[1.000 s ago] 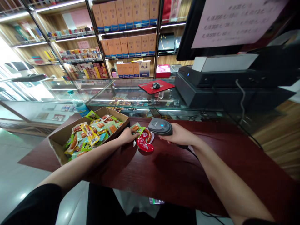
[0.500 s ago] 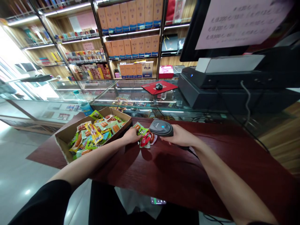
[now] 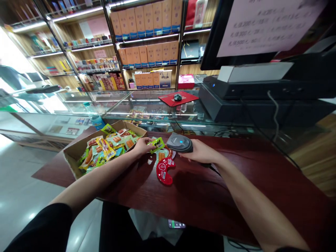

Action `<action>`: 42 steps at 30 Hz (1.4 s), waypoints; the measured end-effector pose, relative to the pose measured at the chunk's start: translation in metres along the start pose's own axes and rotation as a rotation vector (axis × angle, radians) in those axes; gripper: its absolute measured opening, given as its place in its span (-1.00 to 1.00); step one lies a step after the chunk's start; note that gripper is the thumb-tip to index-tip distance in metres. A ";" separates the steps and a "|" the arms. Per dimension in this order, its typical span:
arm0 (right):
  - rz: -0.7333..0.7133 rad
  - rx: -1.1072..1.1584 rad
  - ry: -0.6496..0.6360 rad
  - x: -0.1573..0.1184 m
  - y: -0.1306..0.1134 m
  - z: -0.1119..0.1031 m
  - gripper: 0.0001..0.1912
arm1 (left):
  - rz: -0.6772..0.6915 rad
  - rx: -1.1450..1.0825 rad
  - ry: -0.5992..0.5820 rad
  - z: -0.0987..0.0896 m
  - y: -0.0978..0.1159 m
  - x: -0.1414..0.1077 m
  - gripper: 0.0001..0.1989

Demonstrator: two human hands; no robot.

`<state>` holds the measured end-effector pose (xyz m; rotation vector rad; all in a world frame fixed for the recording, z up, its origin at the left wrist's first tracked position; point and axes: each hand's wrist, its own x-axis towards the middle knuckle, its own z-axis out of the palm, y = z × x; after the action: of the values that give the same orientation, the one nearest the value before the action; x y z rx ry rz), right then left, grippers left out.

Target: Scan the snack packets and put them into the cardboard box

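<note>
Pinched in my left hand (image 3: 144,146) is a small green snack packet (image 3: 156,144), raised a little above the table beside the carton. My right hand (image 3: 201,152) wraps round the handle of a dark grey barcode scanner (image 3: 180,142) with a blue light on top; its head points left toward the packet. On the table below lie a red C-shaped packet (image 3: 165,173) and a clear packet with orange sausages (image 3: 161,155), partly overlapping another sausage packet. An open cardboard carton (image 3: 70,162) at the left is full of sausage packets in green, yellow and clear wrappers.
The dark red wooden table (image 3: 204,210) meets a glass display counter (image 3: 147,94). A blue-labelled bottle (image 3: 97,120) stands behind the carton. A mouse (image 3: 177,97) rests on a red pad (image 3: 168,99). At the right are a monitor (image 3: 212,42) and black machines (image 3: 223,105); the scanner's cable trails right.
My left hand has drawn back left toward the carton, lifting the green packet off the pile. The red packet now lies nearer me, fully uncovered. The scanner has hardly moved.
</note>
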<state>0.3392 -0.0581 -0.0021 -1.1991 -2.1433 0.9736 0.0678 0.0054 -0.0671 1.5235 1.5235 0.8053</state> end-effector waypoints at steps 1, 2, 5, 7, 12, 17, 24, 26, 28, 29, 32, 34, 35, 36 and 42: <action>-0.008 0.002 0.017 0.000 -0.001 0.000 -0.61 | -0.028 -0.130 -0.019 -0.002 0.006 -0.002 -0.57; -0.014 0.006 0.030 0.000 -0.002 0.001 -0.59 | -0.050 -0.246 -0.039 -0.003 0.012 -0.004 -0.55; -0.028 0.023 0.046 0.000 -0.005 0.002 -0.56 | -0.075 -0.430 -0.063 -0.007 0.028 -0.008 -0.54; -0.038 0.021 0.045 0.000 -0.006 0.002 -0.58 | -0.095 -0.443 -0.052 -0.009 0.035 -0.008 -0.56; -0.050 -0.012 0.052 -0.001 -0.006 0.001 -0.61 | -0.105 -0.467 -0.064 -0.011 0.037 -0.008 -0.67; -0.062 -0.005 0.052 -0.001 -0.005 0.002 -0.59 | -0.099 -0.487 -0.084 -0.013 0.038 -0.008 -0.73; -0.050 0.022 0.034 0.000 -0.006 0.003 -0.60 | -0.128 -0.546 -0.020 -0.034 0.046 -0.016 -0.66; -0.027 0.039 -0.014 0.001 -0.007 0.005 -0.61 | -0.138 -0.535 0.042 -0.053 0.045 -0.019 -0.66; 0.000 0.067 -0.063 0.002 -0.008 0.007 -0.61 | -0.130 -0.529 0.126 -0.079 0.041 -0.022 -0.66; 0.012 0.080 -0.081 0.003 -0.008 0.009 -0.60 | -0.119 -0.533 0.172 -0.094 0.039 -0.024 -0.66; 0.014 0.050 -0.095 0.007 -0.005 0.014 -0.61 | -0.063 -0.584 0.293 -0.141 0.032 -0.033 -0.64; 0.013 0.015 -0.093 0.009 -0.004 0.017 -0.61 | -0.031 -0.621 0.350 -0.166 0.027 -0.039 -0.63; 0.016 0.002 -0.093 0.010 -0.004 0.019 -0.61 | -0.020 -0.635 0.375 -0.176 0.025 -0.042 -0.63; 0.019 -0.005 -0.098 0.010 -0.004 0.019 -0.61 | -0.016 -0.644 0.396 -0.183 0.023 -0.045 -0.63; 0.026 0.060 -0.110 0.007 -0.011 0.016 -0.59 | -0.030 -0.624 0.363 -0.167 0.023 -0.043 -0.65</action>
<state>0.3185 -0.0616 -0.0028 -1.1722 -2.1705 1.1318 -0.0716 -0.0181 0.0350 0.9223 1.3502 1.4375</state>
